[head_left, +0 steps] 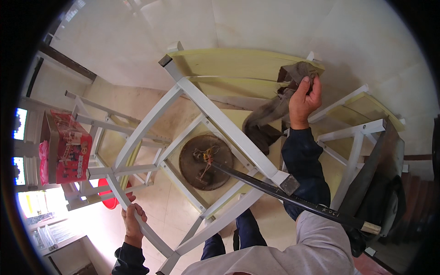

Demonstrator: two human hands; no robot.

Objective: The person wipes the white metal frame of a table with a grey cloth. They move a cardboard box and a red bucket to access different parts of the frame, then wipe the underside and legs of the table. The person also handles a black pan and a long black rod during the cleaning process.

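My left hand point(134, 220) is wrapped around a pale rail of an upturned chair frame point(227, 127). In my right hand point(305, 103) a crumpled grey-brown cloth point(266, 115) is pinched against the right end of the yellow chair-back panel point(223, 63). The cloth's loose part hangs below that panel. Inside the frame, on the pale yellow underside, lies a round dark pan point(192, 173) with tangled cord point(208, 156) on it. From the pan a black rod point(261, 184), apparently a steelyard beam bearing writing, slants right past the chair's capped leg end point(289, 185).
Other pale-framed chairs stand at left point(98, 120) and right point(357, 137). A red printed tin point(74, 151) sits on the left one, above a red basin point(110, 201). Dark sheet material point(373, 175) hangs at right. A pale wall point(261, 24) rises behind the panel.
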